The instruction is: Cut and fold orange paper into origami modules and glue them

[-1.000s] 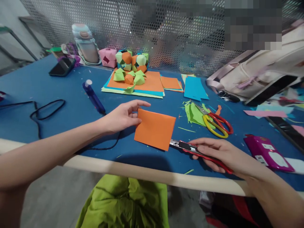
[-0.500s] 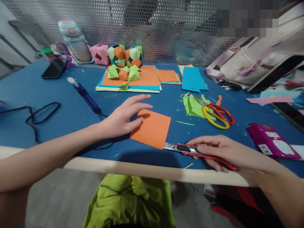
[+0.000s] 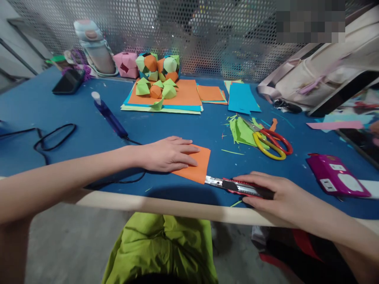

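- Blue worktop point(image 3: 177, 126) stretches before a perforated metal screen point(image 3: 192, 43), above grey floor point(image 3: 77, 236).
- Black cord point(image 3: 127, 182) passes beneath the left forearm point(image 3: 74, 171) and might snag it.
- Left hand point(image 3: 168, 154) lies flat, fingers slightly parted, over orange paper point(image 3: 203, 159) on the worktop; light pressure could let it skid.
- Right hand point(image 3: 276, 193) curls round a cutter point(image 3: 231, 185), tip at the paper's near right corner; slipping could nick fingers.

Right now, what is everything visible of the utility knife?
The utility knife has a red-and-black handle, a dark slider and a silvery, metallic-looking front end. It points left over the blue table, tip at the near right corner of the orange paper; contact is unclear. The right hand holds and partly hides its rear.
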Available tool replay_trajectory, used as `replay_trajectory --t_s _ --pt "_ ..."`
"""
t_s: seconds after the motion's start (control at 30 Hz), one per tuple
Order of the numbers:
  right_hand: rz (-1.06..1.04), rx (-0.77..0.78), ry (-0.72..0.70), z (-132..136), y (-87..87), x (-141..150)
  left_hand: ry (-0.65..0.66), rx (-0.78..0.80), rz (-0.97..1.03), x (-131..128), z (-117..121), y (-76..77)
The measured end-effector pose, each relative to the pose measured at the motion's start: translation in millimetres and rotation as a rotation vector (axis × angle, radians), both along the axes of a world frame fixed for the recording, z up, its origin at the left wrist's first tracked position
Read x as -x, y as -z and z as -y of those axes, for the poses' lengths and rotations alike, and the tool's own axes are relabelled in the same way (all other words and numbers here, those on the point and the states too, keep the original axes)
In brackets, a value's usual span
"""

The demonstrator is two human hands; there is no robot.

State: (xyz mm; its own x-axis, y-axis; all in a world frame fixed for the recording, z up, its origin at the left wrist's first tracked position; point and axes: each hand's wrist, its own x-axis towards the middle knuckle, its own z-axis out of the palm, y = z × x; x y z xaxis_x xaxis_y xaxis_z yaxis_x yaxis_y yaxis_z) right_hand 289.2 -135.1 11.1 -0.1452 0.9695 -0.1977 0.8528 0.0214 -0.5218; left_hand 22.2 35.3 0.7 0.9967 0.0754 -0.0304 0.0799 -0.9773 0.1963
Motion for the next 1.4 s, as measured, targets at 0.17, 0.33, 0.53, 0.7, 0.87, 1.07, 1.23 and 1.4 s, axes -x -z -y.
replay_trajectory --t_s 0.17,0.33,0.53,0.7,0.87,1.07,1.23,1.4 --pt "0.116 -0.252 -0.097 10 9.7 3 0.014 -0.080 0.015 -1 -2 -1.3" --pt "0.072 -0.304 -0.141 -6 8.6 -4 -0.034 -0.163 0.036 1 0 -2.1" --pt "-0.009 -0.304 -0.236 -43 8.2 -20 -0.139 -0.227 0.080 7 6 -0.6" --pt "-0.040 -0.252 -0.261 -45 11.0 -29 -0.120 -0.213 0.148 4 6 5.6" --pt "-0.053 -0.211 -0.241 -34 6.7 -27 -0.022 -0.094 0.216 0 5 15.8" --pt "-0.058 -0.158 -0.254 -29 3.6 -25 0.117 -0.011 0.111 1 2 12.5" --pt "-0.065 -0.152 -0.253 -29 5.3 -28 0.112 -0.020 0.056 0 3 8.4" --pt "-0.070 -0.174 -0.249 -28 5.7 -25 0.102 -0.030 0.040 0 3 9.8"
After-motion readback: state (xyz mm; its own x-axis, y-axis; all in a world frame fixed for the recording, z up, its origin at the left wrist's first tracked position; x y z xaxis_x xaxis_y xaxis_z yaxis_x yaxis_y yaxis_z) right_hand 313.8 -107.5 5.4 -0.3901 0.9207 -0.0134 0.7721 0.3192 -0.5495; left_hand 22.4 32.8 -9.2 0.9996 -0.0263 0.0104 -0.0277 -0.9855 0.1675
